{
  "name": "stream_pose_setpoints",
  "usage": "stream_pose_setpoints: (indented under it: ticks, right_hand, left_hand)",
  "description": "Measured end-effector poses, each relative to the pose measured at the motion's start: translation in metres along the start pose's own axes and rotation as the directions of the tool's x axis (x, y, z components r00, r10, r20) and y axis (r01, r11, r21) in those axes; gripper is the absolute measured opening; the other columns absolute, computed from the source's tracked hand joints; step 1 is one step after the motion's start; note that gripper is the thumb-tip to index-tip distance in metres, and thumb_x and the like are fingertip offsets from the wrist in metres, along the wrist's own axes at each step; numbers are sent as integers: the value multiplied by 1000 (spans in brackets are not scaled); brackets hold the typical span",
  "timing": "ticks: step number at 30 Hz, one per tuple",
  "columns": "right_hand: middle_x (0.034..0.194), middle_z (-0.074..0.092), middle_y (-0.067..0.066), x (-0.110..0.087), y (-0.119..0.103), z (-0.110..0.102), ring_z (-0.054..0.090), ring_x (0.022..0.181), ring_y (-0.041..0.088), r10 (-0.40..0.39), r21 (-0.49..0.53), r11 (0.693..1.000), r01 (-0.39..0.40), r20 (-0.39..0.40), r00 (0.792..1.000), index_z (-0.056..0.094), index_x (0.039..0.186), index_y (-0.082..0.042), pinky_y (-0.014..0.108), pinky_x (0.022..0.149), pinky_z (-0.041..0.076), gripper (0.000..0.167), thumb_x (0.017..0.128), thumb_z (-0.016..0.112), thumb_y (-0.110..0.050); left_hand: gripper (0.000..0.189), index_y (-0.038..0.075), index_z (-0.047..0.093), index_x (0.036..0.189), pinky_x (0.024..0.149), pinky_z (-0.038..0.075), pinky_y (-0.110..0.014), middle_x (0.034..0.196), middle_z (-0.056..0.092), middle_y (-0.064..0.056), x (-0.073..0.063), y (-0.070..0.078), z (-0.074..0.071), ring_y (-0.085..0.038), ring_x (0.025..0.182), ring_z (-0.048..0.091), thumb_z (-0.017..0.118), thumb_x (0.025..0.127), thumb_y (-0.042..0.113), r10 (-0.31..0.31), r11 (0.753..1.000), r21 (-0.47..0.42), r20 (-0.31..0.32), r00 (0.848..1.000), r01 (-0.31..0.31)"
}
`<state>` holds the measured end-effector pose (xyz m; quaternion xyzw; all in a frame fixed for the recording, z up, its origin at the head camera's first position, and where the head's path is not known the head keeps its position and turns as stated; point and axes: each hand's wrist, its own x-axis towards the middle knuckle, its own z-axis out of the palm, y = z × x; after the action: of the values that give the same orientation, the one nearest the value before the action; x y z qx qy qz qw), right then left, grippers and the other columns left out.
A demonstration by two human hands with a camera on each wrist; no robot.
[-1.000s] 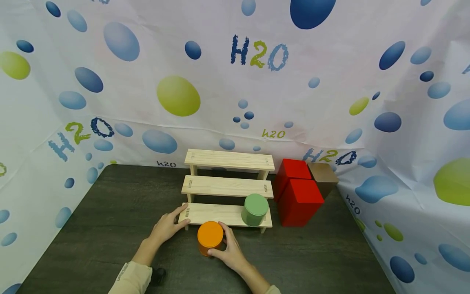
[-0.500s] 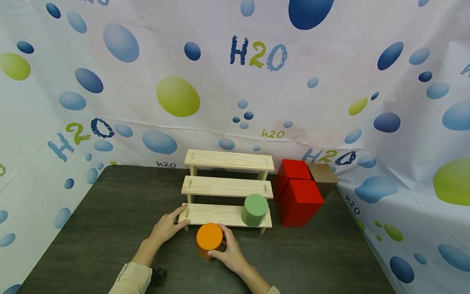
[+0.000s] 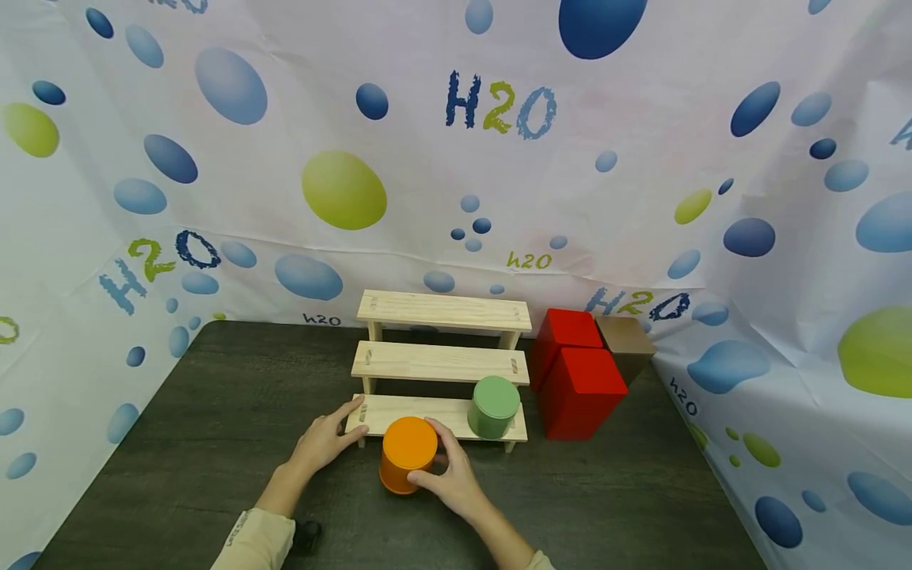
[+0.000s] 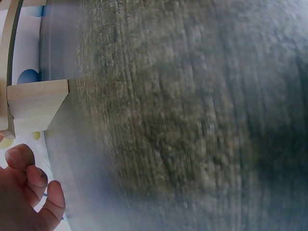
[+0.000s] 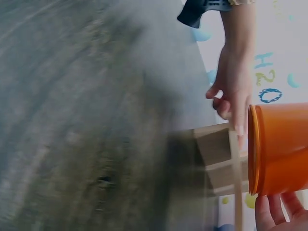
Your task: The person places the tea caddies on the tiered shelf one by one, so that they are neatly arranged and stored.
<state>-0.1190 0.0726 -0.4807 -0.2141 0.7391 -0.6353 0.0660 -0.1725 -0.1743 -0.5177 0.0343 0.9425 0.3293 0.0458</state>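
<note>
Holds orange, smooth, cylindrical container (image 3: 406,463) between right hand's (image 3: 454,480) thumb and fingers, rim down, clear of dark wood-grained table (image 3: 214,443), before pale wooden three-step shelf (image 3: 438,362). Rests left hand (image 3: 321,446) on lowest tier's (image 3: 399,406) left end, index finger and thumb wide, presumably for steadiness. Seats green cylindrical container (image 3: 494,408) flat at opposite end, likely for stability.

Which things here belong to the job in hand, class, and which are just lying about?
In the job, judging by the hands:
- orange container, gripped by the right hand
- stepped wooden stand, left hand at its lowest step
- green container on that step, probably

Apparently lying about, untouched:
- front red box
- rear red box
- brown box
</note>
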Motion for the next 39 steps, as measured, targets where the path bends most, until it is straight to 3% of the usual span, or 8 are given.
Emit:
stream_pose_setpoints:
  ticks: [8, 13, 20, 25, 32, 39]
  right_hand:
    - [127, 42, 24, 13, -16, -2, 45, 103, 0, -67, 72, 995, 70, -43, 997, 29, 136, 9, 28, 87, 44, 74, 81, 70, -16]
    - [127, 41, 23, 25, -20, -4, 45, 104, 4, -60, 85, 994, 68, -90, 994, 27, 138, 7, 31, 89, 42, 74, 82, 69, -17]
    - [126, 42, 18, 52, -10, -6, 45, 106, 15, -4, 151, 988, 31, -175, 984, 26, 141, -1, 39, 95, 37, 76, 80, 70, -10]
    - [128, 42, 17, 68, -15, -5, 45, 111, 24, 0, 139, 989, 39, -265, 964, 28, 141, -3, 40, 96, 37, 75, 79, 71, -8]
    - [129, 37, 21, 76, -44, 1, 41, 111, 34, 25, 44, 999, -9, -355, 935, 30, 138, 2, 47, 96, 34, 73, 79, 70, -7]
    - [126, 36, 22, 83, -49, 3, 42, 110, 35, 11, -5, 1000, -13, -347, 938, 30, 139, 1, 48, 94, 35, 71, 79, 69, -4]
  left_hand:
    - [64, 18, 41, 139, 44, 21, -26, 53, 34, 1, -1, -1, 0, -12, 47, 28, 61, 84, 44, 11, 1000, -3, -7, 1000, -11]
    - [63, 18, 41, 139, 44, 21, -26, 53, 34, 1, -2, -1, 0, -12, 47, 28, 60, 84, 44, 15, 1000, -2, -9, 1000, -15]
    - [63, 19, 41, 139, 43, 22, -25, 54, 35, 1, -1, -2, 1, -12, 46, 28, 61, 84, 43, 19, 1000, -8, -11, 1000, -19]
    - [63, 19, 41, 139, 44, 22, -25, 54, 35, 1, -1, -3, 2, -12, 46, 28, 61, 84, 44, 18, 1000, -10, -19, 1000, -19]
    - [63, 19, 42, 139, 43, 21, -24, 52, 33, 2, -1, -3, 5, -11, 45, 26, 61, 84, 44, 24, 999, -21, -28, 999, -24]
    - [62, 18, 42, 138, 42, 21, -24, 52, 34, 2, -1, -4, 4, -11, 44, 26, 61, 84, 42, 33, 999, -26, -38, 999, -34]
